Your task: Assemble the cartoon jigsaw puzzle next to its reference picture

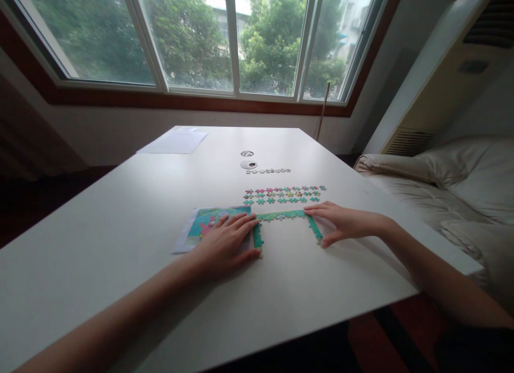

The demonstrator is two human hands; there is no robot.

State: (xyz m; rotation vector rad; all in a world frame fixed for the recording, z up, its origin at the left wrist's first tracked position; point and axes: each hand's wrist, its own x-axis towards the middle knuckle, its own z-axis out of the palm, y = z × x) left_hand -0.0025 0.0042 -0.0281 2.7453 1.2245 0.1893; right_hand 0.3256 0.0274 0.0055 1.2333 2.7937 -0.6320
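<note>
Both sides: left hand [228,235], right hand [346,222], thumbs spread from fingers, touch green, three-sided, cardboard-looking jigsaw border [281,215]; gentle, even pressure should keep it square.

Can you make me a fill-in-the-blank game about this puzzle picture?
1. The left hand partly covers a printed picture whose starfish-shaped figure is coloured ____.
2. The right hand touches the joined puzzle border, which has ____ sides.
3. The table is coloured ____.
4. Green trees show through the glass ____.

Missing words: pink; three; white; window.
</note>
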